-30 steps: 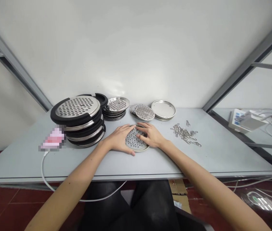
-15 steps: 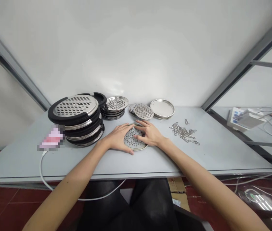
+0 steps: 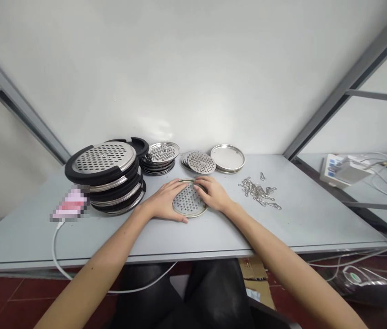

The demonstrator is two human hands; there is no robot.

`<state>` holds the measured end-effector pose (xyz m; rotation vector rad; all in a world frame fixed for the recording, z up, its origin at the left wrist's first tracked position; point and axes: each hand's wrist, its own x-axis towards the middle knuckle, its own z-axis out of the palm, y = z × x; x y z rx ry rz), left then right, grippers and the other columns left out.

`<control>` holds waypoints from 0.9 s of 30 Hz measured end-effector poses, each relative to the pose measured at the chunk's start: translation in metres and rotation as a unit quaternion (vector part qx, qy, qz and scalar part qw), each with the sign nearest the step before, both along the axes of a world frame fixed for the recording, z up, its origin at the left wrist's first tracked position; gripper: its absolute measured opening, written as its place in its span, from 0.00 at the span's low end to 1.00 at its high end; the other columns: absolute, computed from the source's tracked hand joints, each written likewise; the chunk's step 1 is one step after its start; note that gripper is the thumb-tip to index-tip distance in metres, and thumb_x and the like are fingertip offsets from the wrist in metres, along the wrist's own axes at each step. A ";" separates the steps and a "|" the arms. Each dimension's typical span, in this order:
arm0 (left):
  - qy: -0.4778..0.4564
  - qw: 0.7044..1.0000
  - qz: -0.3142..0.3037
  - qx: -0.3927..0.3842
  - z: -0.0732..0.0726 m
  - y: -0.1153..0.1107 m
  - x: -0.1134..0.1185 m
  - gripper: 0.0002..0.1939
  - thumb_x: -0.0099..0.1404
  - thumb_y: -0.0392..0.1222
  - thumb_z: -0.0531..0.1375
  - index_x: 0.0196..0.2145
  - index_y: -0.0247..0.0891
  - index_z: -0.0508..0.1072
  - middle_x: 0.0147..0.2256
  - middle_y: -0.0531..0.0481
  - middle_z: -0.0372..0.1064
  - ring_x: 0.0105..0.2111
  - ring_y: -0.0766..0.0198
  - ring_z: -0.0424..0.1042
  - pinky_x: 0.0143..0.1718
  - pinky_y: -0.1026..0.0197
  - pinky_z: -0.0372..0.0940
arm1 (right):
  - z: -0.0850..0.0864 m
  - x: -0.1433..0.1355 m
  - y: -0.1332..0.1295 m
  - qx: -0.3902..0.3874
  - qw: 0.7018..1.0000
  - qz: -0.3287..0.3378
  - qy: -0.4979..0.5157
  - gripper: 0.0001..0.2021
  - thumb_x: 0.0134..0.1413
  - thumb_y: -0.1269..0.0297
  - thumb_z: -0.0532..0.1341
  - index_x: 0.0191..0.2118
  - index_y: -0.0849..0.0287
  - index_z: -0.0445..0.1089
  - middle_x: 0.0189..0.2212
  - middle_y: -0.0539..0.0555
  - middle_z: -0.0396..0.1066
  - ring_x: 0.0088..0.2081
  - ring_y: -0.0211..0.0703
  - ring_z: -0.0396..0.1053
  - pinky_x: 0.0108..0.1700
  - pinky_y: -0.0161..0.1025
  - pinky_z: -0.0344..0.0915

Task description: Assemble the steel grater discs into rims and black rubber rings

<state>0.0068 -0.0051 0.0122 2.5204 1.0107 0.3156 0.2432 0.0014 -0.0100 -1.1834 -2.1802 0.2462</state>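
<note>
A round metal dish with a perforated disc [image 3: 189, 201] in it lies flat on the grey table near its front edge. My left hand [image 3: 166, 201] is wrapped round the dish's left side, thumb at the lower rim and fingers at the upper rim. On the right side of the dish my right hand [image 3: 213, 194] holds the rim, its thumb along the edge of the disc. Behind them are loose perforated discs [image 3: 201, 163] and a stack of plain metal dishes [image 3: 228, 157]. To the right lies a pile of small metal clips [image 3: 259, 192].
Black-rimmed perforated plates [image 3: 106, 157] form a tall stack at the left, with another stack of metal dishes [image 3: 162, 153] beside it. A blurred pink object [image 3: 71, 204] with a white cable lies at front left. A power strip [image 3: 332, 171] is at far right.
My right hand's fingers have moved off the middle of the disc to the dish's right rim. My left hand keeps its place on the dish. The view has shifted slightly.
</note>
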 end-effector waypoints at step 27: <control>0.003 1.000 0.009 0.001 0.001 -0.002 0.001 0.58 0.44 0.68 0.68 0.67 0.40 0.54 0.67 0.40 0.48 0.68 0.41 0.41 0.67 0.42 0.44 | -0.004 0.015 0.017 -0.013 0.995 -0.096 0.004 0.19 0.58 0.62 0.56 0.54 0.62 0.63 0.51 0.64 0.67 0.47 0.53 0.70 0.49 0.49 0.68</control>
